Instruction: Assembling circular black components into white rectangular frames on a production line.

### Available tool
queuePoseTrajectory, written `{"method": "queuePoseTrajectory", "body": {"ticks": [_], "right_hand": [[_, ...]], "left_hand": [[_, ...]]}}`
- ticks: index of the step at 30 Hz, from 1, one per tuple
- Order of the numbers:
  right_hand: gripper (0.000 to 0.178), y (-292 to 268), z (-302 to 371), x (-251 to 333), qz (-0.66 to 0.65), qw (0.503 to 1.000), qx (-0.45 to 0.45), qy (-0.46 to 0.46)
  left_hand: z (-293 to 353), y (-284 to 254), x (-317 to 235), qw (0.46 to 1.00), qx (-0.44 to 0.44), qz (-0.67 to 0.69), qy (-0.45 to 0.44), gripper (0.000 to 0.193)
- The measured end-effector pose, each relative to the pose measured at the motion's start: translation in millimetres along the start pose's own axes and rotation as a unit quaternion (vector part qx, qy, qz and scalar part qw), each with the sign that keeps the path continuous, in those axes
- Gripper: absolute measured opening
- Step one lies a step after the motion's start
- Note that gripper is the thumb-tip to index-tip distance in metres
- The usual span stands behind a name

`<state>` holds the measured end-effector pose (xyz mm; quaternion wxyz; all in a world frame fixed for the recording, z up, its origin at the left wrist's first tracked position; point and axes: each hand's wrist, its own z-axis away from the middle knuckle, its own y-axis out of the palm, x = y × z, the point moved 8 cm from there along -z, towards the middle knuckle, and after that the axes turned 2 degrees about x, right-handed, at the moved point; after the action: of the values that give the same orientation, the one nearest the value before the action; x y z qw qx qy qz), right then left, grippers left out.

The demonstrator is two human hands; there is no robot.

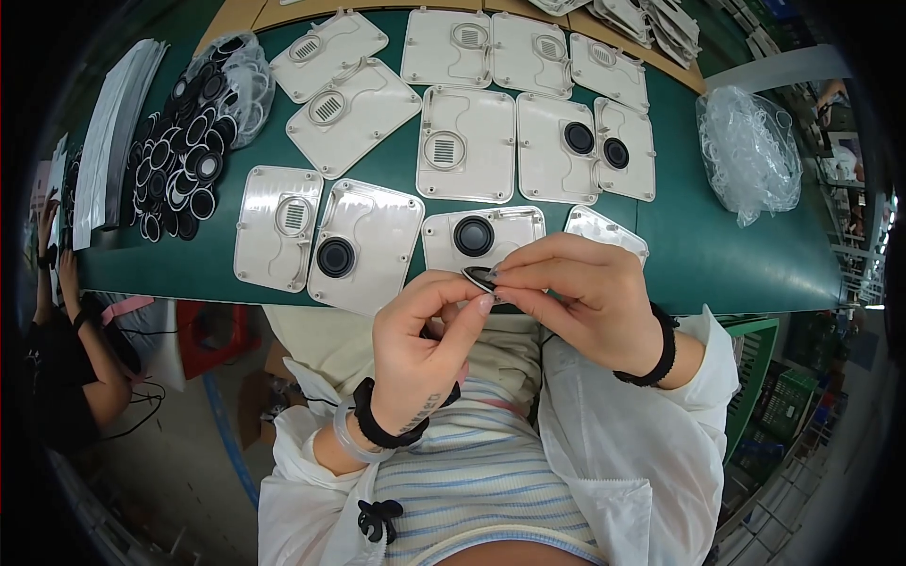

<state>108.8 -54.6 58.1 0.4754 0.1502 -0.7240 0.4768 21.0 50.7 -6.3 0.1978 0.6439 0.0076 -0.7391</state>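
Just above my lap, at the table's near edge, both hands meet over a small black disc with a white rim, tilted nearly edge-on. My left hand pinches its lower left side between thumb and fingers. The fingertips of my right hand are closed at its right edge; whether they grip the disc itself or something thin on it is too small to tell. Just beyond lies a white plastic panel with a black round speaker-like piece on it. A neighbouring panel carries a similar black piece.
More white panels lie in rows on the green table, several with bare slotted grilles. Loose black discs are heaped at left beside long white strips. A clear plastic bag lies at right. Another person's arm is at far left.
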Motion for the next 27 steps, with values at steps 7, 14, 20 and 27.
{"method": "queuePoseTrajectory", "body": {"ticks": [7,14,20,27], "right_hand": [[0.016,2,0,3,0.025,0.999,-0.004,-0.024],[0.018,10,6,16,0.113,0.99,-0.029,-0.074],[0.02,11,4,15,0.115,0.99,-0.03,-0.077],[0.023,12,6,20,0.179,0.979,-0.039,-0.092]], "left_hand": [[0,-2,-12,0.994,-0.006,-0.075,0.077,0.003],[-1,-6,4,0.999,-0.017,0.034,-0.007,0.002],[1,-6,15,0.991,-0.02,0.097,-0.084,0.003],[1,-6,-15,0.969,-0.041,-0.18,0.162,0.007]]}}
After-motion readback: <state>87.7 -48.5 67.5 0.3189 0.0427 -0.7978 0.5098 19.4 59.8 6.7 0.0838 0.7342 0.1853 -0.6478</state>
